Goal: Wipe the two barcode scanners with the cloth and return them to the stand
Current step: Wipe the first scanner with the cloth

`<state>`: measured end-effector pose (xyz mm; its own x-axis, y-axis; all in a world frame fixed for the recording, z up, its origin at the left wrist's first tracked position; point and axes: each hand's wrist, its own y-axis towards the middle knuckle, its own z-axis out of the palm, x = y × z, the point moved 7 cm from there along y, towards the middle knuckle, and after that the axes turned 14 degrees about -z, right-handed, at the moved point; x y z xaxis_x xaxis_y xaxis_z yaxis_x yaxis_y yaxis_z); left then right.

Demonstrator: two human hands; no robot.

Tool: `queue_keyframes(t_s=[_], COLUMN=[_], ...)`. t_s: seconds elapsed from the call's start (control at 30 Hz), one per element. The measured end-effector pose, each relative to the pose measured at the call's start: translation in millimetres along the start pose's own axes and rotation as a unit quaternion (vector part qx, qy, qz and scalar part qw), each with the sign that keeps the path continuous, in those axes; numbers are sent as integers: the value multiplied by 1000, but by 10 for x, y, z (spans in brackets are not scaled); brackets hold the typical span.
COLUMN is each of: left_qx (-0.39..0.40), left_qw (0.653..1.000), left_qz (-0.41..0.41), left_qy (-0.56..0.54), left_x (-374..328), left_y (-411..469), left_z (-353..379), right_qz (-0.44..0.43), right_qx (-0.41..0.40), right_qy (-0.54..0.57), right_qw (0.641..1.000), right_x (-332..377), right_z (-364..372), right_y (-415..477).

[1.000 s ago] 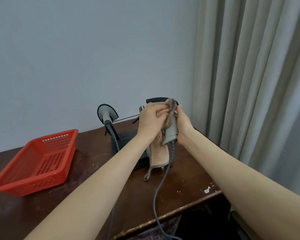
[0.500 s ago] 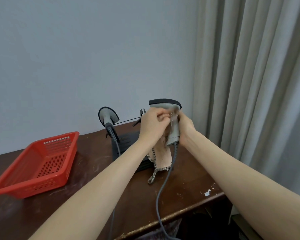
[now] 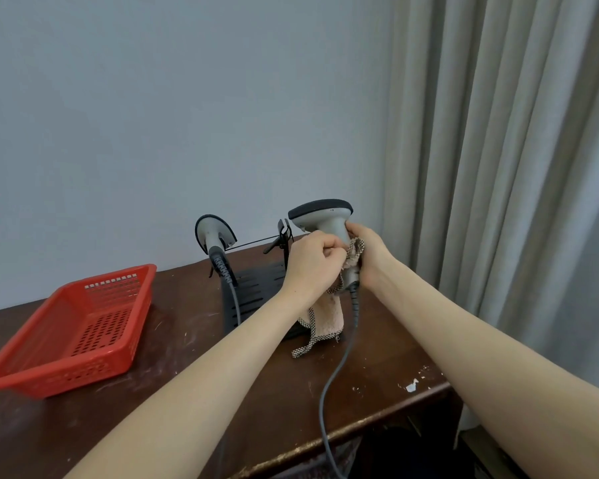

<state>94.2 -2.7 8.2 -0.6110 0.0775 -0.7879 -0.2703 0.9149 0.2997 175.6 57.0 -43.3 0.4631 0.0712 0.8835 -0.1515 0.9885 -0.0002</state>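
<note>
My right hand (image 3: 368, 255) grips the handle of a grey barcode scanner (image 3: 320, 216), held upright above the table with its dark head on top. My left hand (image 3: 313, 262) holds a pink cloth with checked trim (image 3: 325, 316) bunched against the scanner's handle; the cloth's tail hangs down to the table. The scanner's grey cable (image 3: 336, 371) runs down over the table's front edge. A second grey scanner (image 3: 213, 233) sits on the black stand (image 3: 256, 288) behind my left forearm.
A red plastic basket (image 3: 73, 330) lies on the left of the dark wooden table (image 3: 273, 406). A grey curtain (image 3: 498, 150) hangs close on the right. The table's front edge runs near the right corner, with chipped paint.
The cloth has slid down from the scanner's head to its handle, leaving the head uncovered. Both hands stay on the scanner.
</note>
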Motion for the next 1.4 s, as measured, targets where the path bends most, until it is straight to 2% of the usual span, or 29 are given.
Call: queue_keyframes(t_s=[0.1, 0.2, 0.3, 0.4, 0.57, 0.67, 0.77, 0.87, 1.0, 1.13, 1.23, 1.4], left_qx=[-57, -106, -73, -61, -53, -31, -48, -60, -36, -16, -17, -104], left_qw=[986, 945, 914, 909, 939, 970, 995, 998, 992, 975, 974, 986], left_qz=[-65, -127, -163, -160, -105, -74, -34, 17, 49, 84, 101, 93], left_qy=[-139, -281, -365, -381, -322, -228, -85, 21, 110, 204, 204, 94], left_x=[105, 207, 210, 182, 36, -111, -239, -321, -381, -383, -355, -418], left_y=[77, 135, 111, 99, 155, 174, 177, 152, 104, -83, -156, 38], left_z=[-180, -316, -281, -295, -385, -356, -350, -336, -263, -148, -129, -389], right_qz=[19, 44, 43, 30, 32, 41, 57, 50, 38, 14, -2, 12], right_qx=[13, 20, 32, 51, 62, 73, 75, 77, 73, 53, 46, 52], right_qy=[45, 81, 92, 105, 126, 147, 168, 186, 222, 156, 149, 177], right_qw=[999, 996, 994, 993, 990, 986, 981, 978, 972, 986, 988, 983], right_x=[0, -3, -32, -40, -17, -15, -41, 3, 50, 172, 203, 132], right_z=[86, 156, 171, 206, 245, 282, 281, 286, 253, 167, 156, 269], right_y=[-14, -43, -47, -41, -44, -55, -23, -9, -24, -58, -66, -48])
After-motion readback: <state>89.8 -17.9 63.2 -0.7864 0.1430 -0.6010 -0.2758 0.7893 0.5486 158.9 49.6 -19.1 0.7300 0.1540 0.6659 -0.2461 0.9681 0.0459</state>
